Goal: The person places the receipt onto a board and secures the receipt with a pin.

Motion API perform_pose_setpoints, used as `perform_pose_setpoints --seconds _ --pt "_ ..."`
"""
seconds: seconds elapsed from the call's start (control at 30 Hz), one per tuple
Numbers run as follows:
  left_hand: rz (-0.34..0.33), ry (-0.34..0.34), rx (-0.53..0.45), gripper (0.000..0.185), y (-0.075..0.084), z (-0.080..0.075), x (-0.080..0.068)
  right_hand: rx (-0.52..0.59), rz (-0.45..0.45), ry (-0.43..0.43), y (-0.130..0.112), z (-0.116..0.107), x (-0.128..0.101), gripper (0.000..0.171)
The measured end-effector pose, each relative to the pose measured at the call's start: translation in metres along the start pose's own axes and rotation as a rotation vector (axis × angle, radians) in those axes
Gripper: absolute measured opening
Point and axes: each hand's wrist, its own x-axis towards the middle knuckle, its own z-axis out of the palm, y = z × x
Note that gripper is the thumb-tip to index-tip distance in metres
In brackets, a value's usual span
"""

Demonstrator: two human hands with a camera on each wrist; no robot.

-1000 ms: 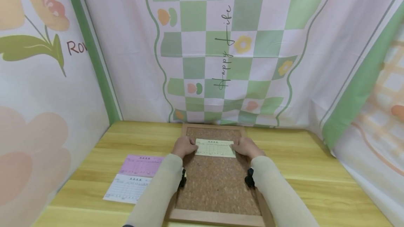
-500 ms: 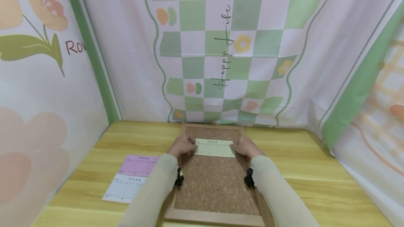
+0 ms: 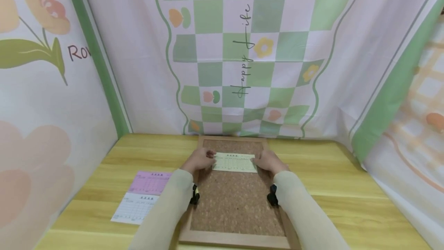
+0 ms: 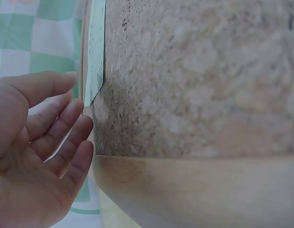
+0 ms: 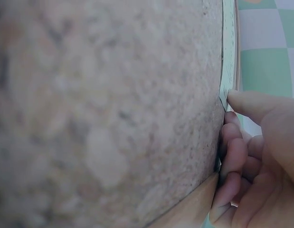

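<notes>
Pastel cloth with green checks and flowers hangs behind and on both sides of a light wooden table [image 3: 347, 188]. At the centre of the head view, in the lower half, a cork board [image 3: 236, 203] with a wooden frame lies flat on this table. On the upper part of the cork lies a pale yellow-green printed slip [image 3: 235, 162], long side going left to right.

At the left short edge of the slip is the left hand [image 3: 200, 160]. In the left wrist view its fingers [image 4: 66, 142] are nearly straight and spread a little, just beside the corner of the slip; they do not curl round it, and I cannot tell if a fingertip touches the paper. At the right short edge is the right hand [image 3: 269, 162]. In the right wrist view the thumb tip [image 5: 237, 100] touches the corner of the slip, and the other fingers [image 5: 232, 156] are bent and lie against the cork below it. Whether they pinch the paper I cannot tell. So the slip lies between both hands, flat on the board.

In the lower left of the head view, on the table and well apart from the board, a pink slip [image 3: 150, 183] and a white slip [image 3: 136, 208] lie just beside each other. Both arms wear beige sleeves [image 3: 163, 219].
</notes>
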Motion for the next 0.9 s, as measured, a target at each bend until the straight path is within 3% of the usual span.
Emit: perform_pose_setpoints --seconds 0.27,0.53,0.67,0.9 --pt "0.05 -0.043 0.006 0.036 -0.0024 -0.0004 0.0018 -0.013 -0.014 0.006 -0.0001 -0.0002 -0.0013 0.053" --pt "0.17 -0.084 0.125 0.041 -0.0067 0.0009 0.0062 0.009 0.002 0.018 -0.001 0.0004 -0.0023 0.039" --pt "0.183 -0.096 0.162 0.044 -0.0068 0.0007 0.0064 -0.026 0.002 0.02 -0.0016 -0.0004 -0.0022 0.051" --pt "0.176 -0.121 0.215 0.049 -0.0045 -0.0029 0.0017 -0.033 -0.016 0.013 -0.0006 -0.0008 -0.002 0.053"
